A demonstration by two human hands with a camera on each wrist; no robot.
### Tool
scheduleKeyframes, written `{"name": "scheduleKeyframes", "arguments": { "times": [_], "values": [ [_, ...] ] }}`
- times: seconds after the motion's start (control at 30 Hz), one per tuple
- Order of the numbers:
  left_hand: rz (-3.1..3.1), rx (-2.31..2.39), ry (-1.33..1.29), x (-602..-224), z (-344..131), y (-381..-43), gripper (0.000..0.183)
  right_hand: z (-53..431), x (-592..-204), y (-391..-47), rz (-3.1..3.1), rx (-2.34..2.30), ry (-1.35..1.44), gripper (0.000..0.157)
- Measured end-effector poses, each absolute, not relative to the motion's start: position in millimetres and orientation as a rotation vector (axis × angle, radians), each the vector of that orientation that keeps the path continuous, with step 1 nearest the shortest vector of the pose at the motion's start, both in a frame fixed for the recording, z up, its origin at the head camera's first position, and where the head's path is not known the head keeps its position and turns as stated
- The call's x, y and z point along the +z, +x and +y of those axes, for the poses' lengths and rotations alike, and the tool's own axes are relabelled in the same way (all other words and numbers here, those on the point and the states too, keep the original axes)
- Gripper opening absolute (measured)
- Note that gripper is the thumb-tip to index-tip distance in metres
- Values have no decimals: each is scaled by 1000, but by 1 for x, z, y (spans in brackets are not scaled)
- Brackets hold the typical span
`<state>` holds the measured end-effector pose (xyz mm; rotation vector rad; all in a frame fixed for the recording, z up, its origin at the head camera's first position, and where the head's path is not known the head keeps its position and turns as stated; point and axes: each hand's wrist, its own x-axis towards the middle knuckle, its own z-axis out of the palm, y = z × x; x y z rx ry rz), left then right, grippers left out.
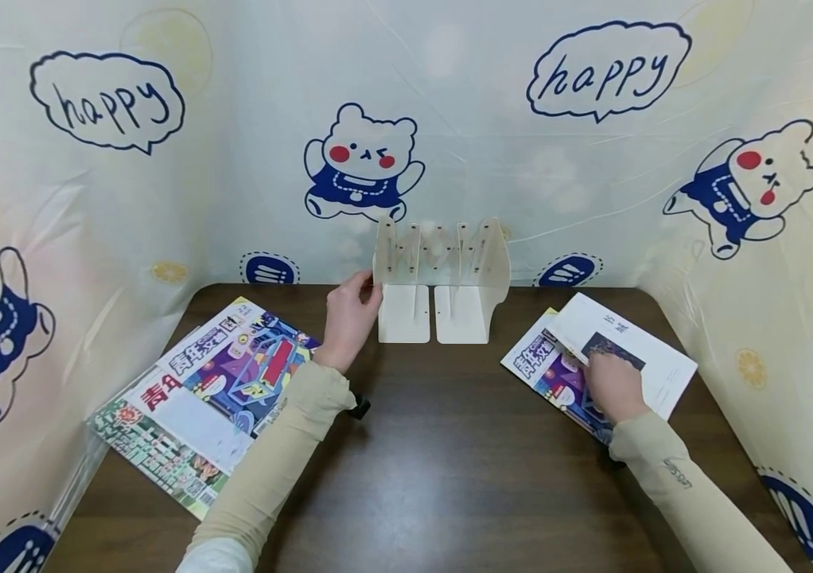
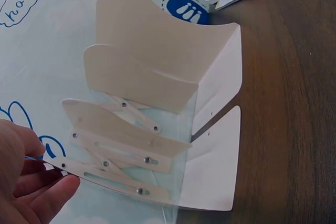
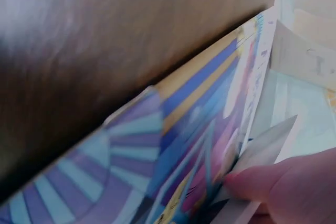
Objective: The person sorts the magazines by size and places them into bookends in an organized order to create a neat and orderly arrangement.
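Observation:
A white expandable book stand (image 1: 471, 314) with upright panels and flat base plates stands at the back centre of the table. My left hand (image 1: 351, 322) pinches the edge of its left end panel between thumb and fingers; the left wrist view shows the riveted slotted links (image 2: 123, 182) joining the panels. On the right, my right hand (image 1: 616, 387) grips the near left edge of a white-covered book (image 1: 657, 366) with a dark picture on it. That book lies tilted over a colourful magazine (image 1: 542, 362). In the right wrist view, the thumb (image 3: 257, 182) presses on the lifted edge.
On the left of the brown wooden table (image 1: 442, 446) lie several overlapping magazines (image 1: 256, 358) with bright covers, partly behind my left sleeve. A printed curtain (image 1: 485, 159) with bears and the word "happy" surrounds the table at the back and sides.

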<state>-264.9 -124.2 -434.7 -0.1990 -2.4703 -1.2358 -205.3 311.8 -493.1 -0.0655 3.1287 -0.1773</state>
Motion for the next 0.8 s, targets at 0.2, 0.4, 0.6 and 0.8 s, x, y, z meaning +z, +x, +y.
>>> {"name": "scheduleKeyframes", "arguments": {
  "times": [0.2, 0.4, 0.6, 0.8],
  "values": [
    [-2464, -1264, -200, -433, -125, -266, 38, 310, -489, -199, 3123, -154, -122, 16],
    [-2484, -1261, -189, -434, -126, -264, 37, 310, -491, -191, 3174, -173, -172, 12],
    [-2454, -1233, -219, -433, -126, -265, 33, 311, -488, -184, 3190, -206, -217, 10],
    [-2431, -1200, -245, -435, -127, -265, 28, 311, -485, -175, 3265, -199, -294, 16]
  ]
}}
